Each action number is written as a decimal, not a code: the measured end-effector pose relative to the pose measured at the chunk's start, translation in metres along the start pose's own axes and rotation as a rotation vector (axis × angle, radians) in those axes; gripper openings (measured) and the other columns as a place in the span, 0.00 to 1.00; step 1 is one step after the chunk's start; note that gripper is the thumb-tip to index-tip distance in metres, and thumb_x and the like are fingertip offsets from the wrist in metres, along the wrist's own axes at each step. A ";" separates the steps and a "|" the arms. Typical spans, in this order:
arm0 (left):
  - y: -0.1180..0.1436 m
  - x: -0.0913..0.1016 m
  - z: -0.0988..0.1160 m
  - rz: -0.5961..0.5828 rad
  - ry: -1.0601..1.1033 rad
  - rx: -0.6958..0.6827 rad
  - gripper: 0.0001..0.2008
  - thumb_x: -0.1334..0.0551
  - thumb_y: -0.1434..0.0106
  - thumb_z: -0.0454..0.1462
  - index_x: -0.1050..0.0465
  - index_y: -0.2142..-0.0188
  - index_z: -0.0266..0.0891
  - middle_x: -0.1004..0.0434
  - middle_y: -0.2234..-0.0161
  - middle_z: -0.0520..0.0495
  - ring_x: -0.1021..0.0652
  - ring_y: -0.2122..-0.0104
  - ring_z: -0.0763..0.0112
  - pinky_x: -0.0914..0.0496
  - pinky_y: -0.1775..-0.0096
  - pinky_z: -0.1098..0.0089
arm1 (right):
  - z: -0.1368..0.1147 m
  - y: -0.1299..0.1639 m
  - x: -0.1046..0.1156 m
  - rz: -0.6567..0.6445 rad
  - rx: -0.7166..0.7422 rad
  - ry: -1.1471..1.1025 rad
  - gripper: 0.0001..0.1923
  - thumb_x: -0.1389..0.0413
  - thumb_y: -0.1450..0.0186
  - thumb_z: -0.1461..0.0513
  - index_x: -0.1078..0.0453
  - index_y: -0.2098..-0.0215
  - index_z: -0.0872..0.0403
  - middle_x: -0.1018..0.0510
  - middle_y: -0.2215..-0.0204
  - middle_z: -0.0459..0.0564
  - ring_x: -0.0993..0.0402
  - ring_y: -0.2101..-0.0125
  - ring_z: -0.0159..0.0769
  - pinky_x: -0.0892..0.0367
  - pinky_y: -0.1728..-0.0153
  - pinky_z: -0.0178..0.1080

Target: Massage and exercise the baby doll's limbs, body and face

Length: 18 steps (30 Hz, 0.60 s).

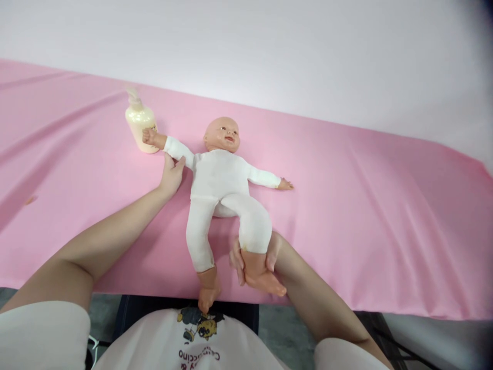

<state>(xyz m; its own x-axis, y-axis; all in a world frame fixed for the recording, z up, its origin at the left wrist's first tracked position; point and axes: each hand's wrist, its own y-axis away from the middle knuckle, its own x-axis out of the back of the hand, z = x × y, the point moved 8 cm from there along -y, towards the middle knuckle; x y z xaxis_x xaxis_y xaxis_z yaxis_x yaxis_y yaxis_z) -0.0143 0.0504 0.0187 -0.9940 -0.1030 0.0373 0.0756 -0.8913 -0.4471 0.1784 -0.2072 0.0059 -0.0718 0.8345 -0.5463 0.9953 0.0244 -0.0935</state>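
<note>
A bald baby doll [221, 174] with a white cloth body lies face up, its head away from me and its feet toward me. At the left, my left hand [172, 173] grips the doll's outstretched arm, thumb against the sleeve and the other fingers partly hidden under it. My right hand [272, 252] is wrapped from below around the lower leg near the ankle on the right, lifting that bent leg a little. The doll's other leg reaches down to the table's front edge. Its right-side arm lies stretched out on the cloth.
A pump bottle [139, 123] of pale cream colour stands behind the doll's left-side hand, partly covered by it. Pink cloth [346, 205] with creases covers the table. A white wall [269, 51] rises behind it.
</note>
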 end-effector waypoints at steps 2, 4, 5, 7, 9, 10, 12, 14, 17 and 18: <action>-0.002 0.003 -0.012 0.045 0.083 0.078 0.25 0.37 0.31 0.51 0.38 0.39 0.47 0.26 0.43 0.41 0.24 0.41 0.61 0.30 0.37 0.55 | 0.009 -0.001 -0.010 -0.091 -0.080 -0.041 0.33 0.23 0.56 0.61 0.29 0.56 0.58 0.16 0.55 0.60 0.16 0.53 0.44 0.21 0.55 0.40; -0.003 0.005 -0.020 0.071 0.138 0.135 0.26 0.37 0.32 0.51 0.38 0.39 0.47 0.25 0.44 0.41 0.23 0.43 0.60 0.29 0.38 0.54 | 0.015 -0.001 -0.015 -0.097 -0.109 -0.061 0.33 0.24 0.54 0.66 0.30 0.53 0.59 0.17 0.54 0.59 0.17 0.50 0.43 0.20 0.54 0.38; -0.003 0.005 -0.022 0.072 0.142 0.139 0.26 0.37 0.32 0.51 0.38 0.39 0.47 0.25 0.45 0.41 0.23 0.43 0.60 0.28 0.39 0.54 | 0.018 -0.002 -0.016 -0.089 -0.121 -0.066 0.33 0.24 0.54 0.67 0.30 0.53 0.59 0.16 0.54 0.58 0.16 0.51 0.42 0.20 0.54 0.36; -0.003 0.004 -0.020 0.049 0.100 0.100 0.27 0.39 0.31 0.52 0.39 0.38 0.48 0.25 0.44 0.41 0.23 0.42 0.61 0.28 0.39 0.55 | 0.020 -0.003 -0.018 -0.098 -0.096 -0.091 0.33 0.23 0.54 0.67 0.30 0.54 0.60 0.16 0.54 0.58 0.16 0.51 0.42 0.20 0.55 0.35; -0.003 0.003 -0.014 0.022 0.041 0.045 0.27 0.40 0.30 0.54 0.41 0.37 0.49 0.26 0.43 0.41 0.24 0.41 0.62 0.27 0.39 0.56 | 0.014 -0.006 -0.023 -0.187 -0.010 -0.115 0.34 0.23 0.54 0.68 0.30 0.51 0.59 0.17 0.52 0.59 0.17 0.49 0.44 0.20 0.53 0.37; -0.002 0.003 -0.010 0.016 0.020 0.027 0.27 0.41 0.29 0.54 0.41 0.37 0.49 0.27 0.42 0.41 0.24 0.41 0.62 0.27 0.39 0.57 | 0.008 -0.007 -0.027 -0.254 0.055 -0.112 0.36 0.24 0.54 0.69 0.31 0.50 0.59 0.17 0.52 0.61 0.17 0.47 0.45 0.20 0.52 0.38; 0.000 0.003 -0.003 0.013 -0.004 0.002 0.27 0.41 0.29 0.55 0.41 0.37 0.49 0.27 0.43 0.41 0.24 0.42 0.62 0.27 0.40 0.56 | -0.008 -0.007 -0.035 -0.386 0.188 -0.055 0.39 0.24 0.55 0.70 0.33 0.47 0.57 0.17 0.51 0.61 0.18 0.47 0.46 0.21 0.51 0.38; 0.002 0.001 0.005 0.001 -0.024 -0.023 0.26 0.41 0.30 0.55 0.39 0.38 0.49 0.26 0.45 0.42 0.23 0.44 0.62 0.27 0.40 0.56 | -0.023 -0.006 -0.042 -0.477 0.278 0.071 0.35 0.25 0.51 0.65 0.34 0.49 0.54 0.16 0.52 0.56 0.16 0.49 0.42 0.23 0.51 0.37; 0.005 -0.005 0.017 -0.061 -0.074 -0.069 0.24 0.41 0.30 0.55 0.36 0.42 0.46 0.24 0.49 0.43 0.22 0.48 0.62 0.26 0.42 0.55 | -0.044 -0.006 -0.044 -0.464 0.337 0.234 0.23 0.34 0.39 0.50 0.33 0.53 0.53 0.15 0.59 0.48 0.15 0.57 0.32 0.28 0.47 0.40; 0.007 -0.008 0.021 -0.084 -0.096 -0.087 0.24 0.41 0.30 0.55 0.35 0.43 0.45 0.24 0.50 0.42 0.21 0.49 0.61 0.26 0.43 0.55 | -0.052 -0.004 -0.045 -0.454 0.375 0.232 0.23 0.36 0.39 0.47 0.33 0.55 0.54 0.15 0.62 0.48 0.16 0.60 0.30 0.30 0.45 0.41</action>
<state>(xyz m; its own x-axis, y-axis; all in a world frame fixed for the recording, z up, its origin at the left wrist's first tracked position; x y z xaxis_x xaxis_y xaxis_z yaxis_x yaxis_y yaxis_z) -0.0044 0.0360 0.0343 -0.9840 -0.0749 0.1615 -0.0192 -0.8573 -0.5145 0.1813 -0.2160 0.0738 -0.4235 0.8852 -0.1926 0.7757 0.2445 -0.5818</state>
